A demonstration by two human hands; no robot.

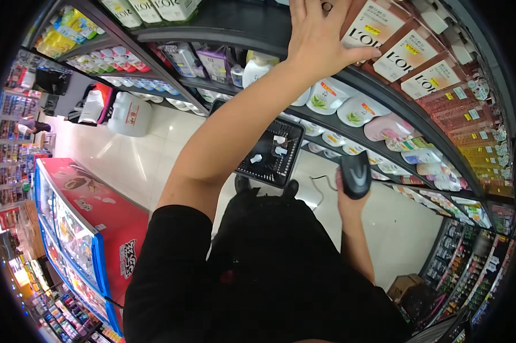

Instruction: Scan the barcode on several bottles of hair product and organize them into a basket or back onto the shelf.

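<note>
My left hand (315, 47) reaches up over a shelf at the top, fingers spread and thumb out to the right. It lies beside a row of pink pump bottles with white labels (373, 28); the fingertips run to the picture's edge, and whether they touch a bottle is unclear. Down at the right, my right hand (352, 203) is closed around a black handheld barcode scanner (355, 178), a thin cord curving near it. Partly hidden by my left forearm, a black plastic basket (298, 154) stands at my feet with several small white pieces in it.
Curved dark shelves (240, 37) cross the top and right, packed with bottles, among them white ones with green leaf pictures (326, 96). A white plastic jerrycan (131, 115) stands on the tiled floor. A red and blue chest freezer (107, 210) is at the left, a cardboard box (403, 286) lower right.
</note>
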